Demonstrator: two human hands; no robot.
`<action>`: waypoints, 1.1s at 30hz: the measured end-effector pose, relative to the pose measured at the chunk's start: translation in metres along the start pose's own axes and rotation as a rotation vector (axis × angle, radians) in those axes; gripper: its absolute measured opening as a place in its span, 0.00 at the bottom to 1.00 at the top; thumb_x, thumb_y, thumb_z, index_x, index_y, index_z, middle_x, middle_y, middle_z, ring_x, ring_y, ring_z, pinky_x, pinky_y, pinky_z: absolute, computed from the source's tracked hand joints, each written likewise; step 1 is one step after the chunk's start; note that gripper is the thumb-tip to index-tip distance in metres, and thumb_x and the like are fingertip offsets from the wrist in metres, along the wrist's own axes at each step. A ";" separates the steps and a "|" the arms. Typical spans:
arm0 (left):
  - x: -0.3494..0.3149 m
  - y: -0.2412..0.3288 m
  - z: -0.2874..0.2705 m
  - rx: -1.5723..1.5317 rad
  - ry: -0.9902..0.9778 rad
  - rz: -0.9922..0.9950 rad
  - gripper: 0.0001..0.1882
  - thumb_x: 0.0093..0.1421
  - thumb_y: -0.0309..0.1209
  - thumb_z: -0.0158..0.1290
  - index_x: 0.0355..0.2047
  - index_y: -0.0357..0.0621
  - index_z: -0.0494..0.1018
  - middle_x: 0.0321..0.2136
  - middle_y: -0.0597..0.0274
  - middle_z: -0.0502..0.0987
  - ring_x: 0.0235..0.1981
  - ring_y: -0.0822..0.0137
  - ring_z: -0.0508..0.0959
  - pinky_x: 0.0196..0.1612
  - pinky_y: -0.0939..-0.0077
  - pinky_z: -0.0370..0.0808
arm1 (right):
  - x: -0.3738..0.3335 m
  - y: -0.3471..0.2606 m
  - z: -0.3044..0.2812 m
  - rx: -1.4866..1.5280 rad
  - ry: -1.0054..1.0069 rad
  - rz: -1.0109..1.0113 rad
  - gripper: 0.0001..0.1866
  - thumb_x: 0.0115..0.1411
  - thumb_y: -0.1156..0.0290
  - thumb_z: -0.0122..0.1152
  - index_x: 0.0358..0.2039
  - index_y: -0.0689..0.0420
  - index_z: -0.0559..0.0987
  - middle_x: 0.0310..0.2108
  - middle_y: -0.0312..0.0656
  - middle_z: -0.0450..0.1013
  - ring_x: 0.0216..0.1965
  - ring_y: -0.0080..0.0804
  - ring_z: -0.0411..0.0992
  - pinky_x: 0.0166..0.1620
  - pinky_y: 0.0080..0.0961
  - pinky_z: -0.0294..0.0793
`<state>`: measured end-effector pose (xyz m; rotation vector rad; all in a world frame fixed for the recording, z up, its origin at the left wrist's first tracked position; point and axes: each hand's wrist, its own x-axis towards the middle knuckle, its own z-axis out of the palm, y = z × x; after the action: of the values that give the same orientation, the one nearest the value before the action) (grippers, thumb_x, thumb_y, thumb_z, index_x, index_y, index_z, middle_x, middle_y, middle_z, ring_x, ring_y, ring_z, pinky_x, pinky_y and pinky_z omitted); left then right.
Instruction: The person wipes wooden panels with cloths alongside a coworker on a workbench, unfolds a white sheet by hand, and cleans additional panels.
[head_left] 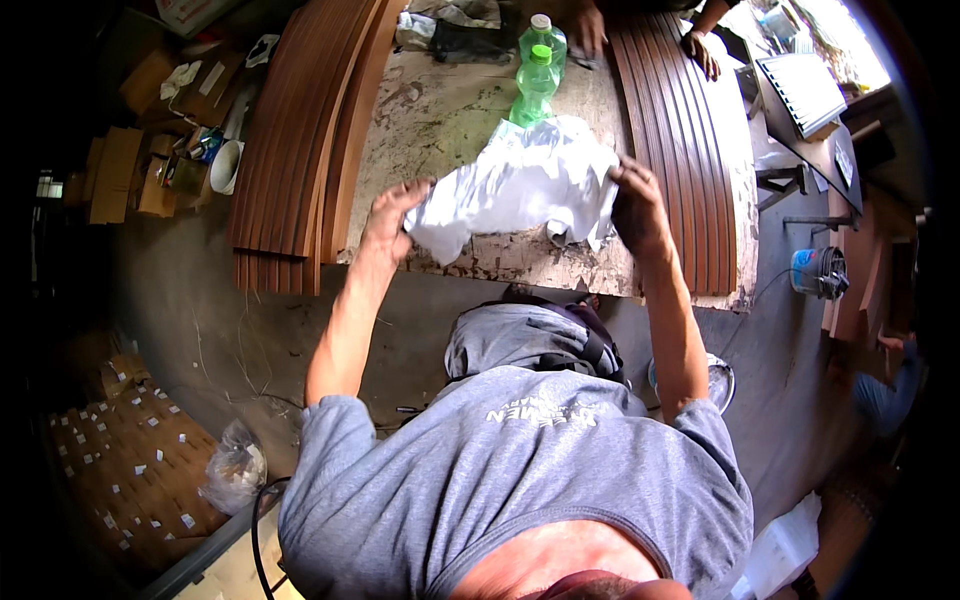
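- Thin, crumpled white sheet point(520, 185), cloth or paper: spread above the near edge of the worn, paint-flecked surface point(420, 130).
- Left hand point(390, 218) and right hand point(642, 208): fingers clamped on its opposite sides; uneven pulling might tear it.
- Two translucent green plastic bottles point(537, 88) just beyond: a low sweep could topple them.

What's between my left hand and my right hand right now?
A crumpled white cloth spans the gap, its ends held by your left hand and right hand, as the head view shows.
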<state>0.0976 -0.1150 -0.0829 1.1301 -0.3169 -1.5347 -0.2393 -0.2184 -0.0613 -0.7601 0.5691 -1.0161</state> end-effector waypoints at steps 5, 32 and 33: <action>-0.031 -0.053 -0.047 -0.027 -0.222 -0.134 0.25 0.52 0.22 0.59 0.51 0.27 0.69 0.43 0.49 0.79 0.43 0.62 0.81 0.50 0.66 0.78 | -0.064 0.077 -0.049 -0.098 0.169 0.218 0.20 0.61 0.65 0.54 0.50 0.62 0.71 0.41 0.41 0.75 0.43 0.29 0.73 0.49 0.28 0.70; -0.064 -0.006 -0.007 0.037 -0.235 0.175 0.10 0.61 0.29 0.56 0.39 0.36 0.77 0.34 0.58 0.81 0.37 0.68 0.81 0.42 0.74 0.78 | -0.019 0.099 -0.022 -0.949 0.179 0.059 0.20 0.63 0.64 0.53 0.48 0.68 0.75 0.34 0.47 0.79 0.34 0.31 0.76 0.41 0.27 0.74; -0.065 -0.004 -0.009 -0.042 -0.217 0.170 0.09 0.62 0.28 0.54 0.40 0.36 0.77 0.36 0.58 0.81 0.39 0.67 0.80 0.44 0.73 0.77 | -0.018 0.096 -0.022 -0.919 0.168 0.091 0.19 0.64 0.64 0.53 0.47 0.67 0.76 0.34 0.44 0.78 0.34 0.31 0.76 0.40 0.26 0.74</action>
<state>0.0949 -0.0538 -0.0592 0.8813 -0.5121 -1.5070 -0.2114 -0.1776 -0.1486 -1.4400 1.2384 -0.7073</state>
